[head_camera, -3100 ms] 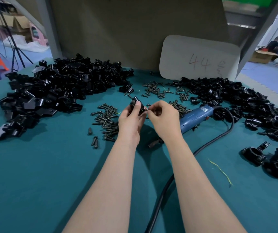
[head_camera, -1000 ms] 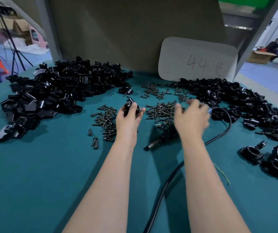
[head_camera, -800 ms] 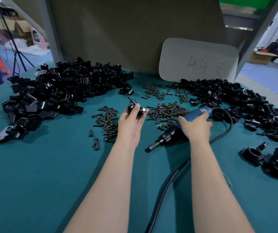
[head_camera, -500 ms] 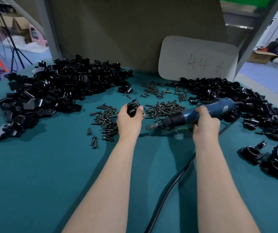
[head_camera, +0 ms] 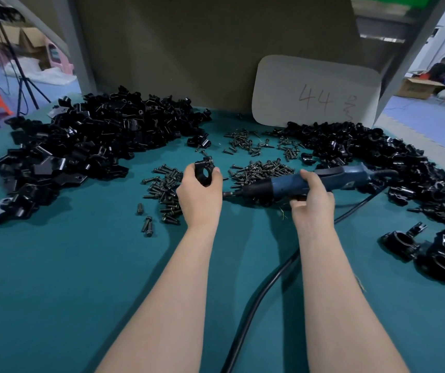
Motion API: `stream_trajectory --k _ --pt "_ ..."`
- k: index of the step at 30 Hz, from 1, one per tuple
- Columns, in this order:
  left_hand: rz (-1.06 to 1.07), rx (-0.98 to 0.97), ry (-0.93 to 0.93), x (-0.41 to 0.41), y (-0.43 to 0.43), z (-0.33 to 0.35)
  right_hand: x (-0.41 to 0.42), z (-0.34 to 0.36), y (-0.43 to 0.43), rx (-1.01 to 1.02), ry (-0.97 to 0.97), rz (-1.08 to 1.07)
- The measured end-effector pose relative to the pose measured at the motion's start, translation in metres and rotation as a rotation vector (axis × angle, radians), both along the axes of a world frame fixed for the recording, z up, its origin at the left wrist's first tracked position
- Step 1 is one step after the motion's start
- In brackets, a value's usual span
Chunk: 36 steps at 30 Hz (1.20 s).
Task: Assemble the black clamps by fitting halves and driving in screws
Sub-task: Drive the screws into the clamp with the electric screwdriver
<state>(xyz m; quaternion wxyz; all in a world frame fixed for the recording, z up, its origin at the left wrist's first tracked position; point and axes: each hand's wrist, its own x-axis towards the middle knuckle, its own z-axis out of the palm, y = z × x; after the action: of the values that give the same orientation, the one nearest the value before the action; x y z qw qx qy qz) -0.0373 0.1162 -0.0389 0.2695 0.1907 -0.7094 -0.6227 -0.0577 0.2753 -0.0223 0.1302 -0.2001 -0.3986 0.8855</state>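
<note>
Teal table [head_camera: 54,278], person standing at it, both bare forearms reaching in.

Left hand [head_camera: 200,195]: raised off the cloth, fingers and thumb curled round one black clamp [head_camera: 204,173]. The clamp is held upright at the fingertips, its round bore facing the person, a small lug on top. It sits above the gap between two screw piles.

Right hand [head_camera: 311,200]: wrapped round the barrel of a blue electric screwdriver [head_camera: 348,175], held roughly level and clear of the table. Its bit points left and ends just beside the left hand, lower than the clamp (whether it touches the hand I cannot tell). The black cable [head_camera: 256,300] trails from the tool's far end and runs back between the arms.

Loose screws [head_camera: 263,170] heaped behind the tool; a second scatter [head_camera: 165,189] beside the left wrist; a thinner spread [head_camera: 243,142] farther back.

Big heap of black clamp halves [head_camera: 89,146] on the left, another heap [head_camera: 377,157] on the right. A few closed-up clamps [head_camera: 401,242] lie apart at the near right.

White card [head_camera: 315,90] marked "44" in red leans against the back panel.
</note>
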Motion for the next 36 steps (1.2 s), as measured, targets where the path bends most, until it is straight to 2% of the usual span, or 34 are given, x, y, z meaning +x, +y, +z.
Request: stream_trajectory --k 9,15,19,21,24,29,32,36 --pt "0.02 0.063 0.058 -0.001 -0.002 0.0 -0.003 -0.004 -0.003 0.015 0.057 0.042" --pt "0.012 0.057 0.053 0.0 -0.001 -0.001 -0.005 -0.005 -0.003 0.347 0.062 0.027" --pt "0.011 0.057 0.053 0.001 0.0 -0.001 -0.006 -0.01 0.0 0.429 0.002 0.007" --pt "0.012 0.047 0.053 0.001 0.001 -0.001 -0.005 -0.01 -0.002 0.375 0.003 0.033" --pt "0.007 -0.003 0.056 0.001 0.001 -0.001 -0.004 -0.007 -0.007 0.18 0.091 0.053" --pt "0.03 -0.166 0.037 0.001 0.0 -0.004 -0.002 0.003 -0.005 -0.038 0.163 -0.013" --pt "0.043 -0.252 0.004 0.0 -0.001 -0.007 0.001 0.006 0.004 -0.257 0.224 -0.046" --pt "-0.018 -0.41 -0.081 0.0 0.002 -0.007 0.002 0.008 0.009 -0.425 0.275 -0.078"
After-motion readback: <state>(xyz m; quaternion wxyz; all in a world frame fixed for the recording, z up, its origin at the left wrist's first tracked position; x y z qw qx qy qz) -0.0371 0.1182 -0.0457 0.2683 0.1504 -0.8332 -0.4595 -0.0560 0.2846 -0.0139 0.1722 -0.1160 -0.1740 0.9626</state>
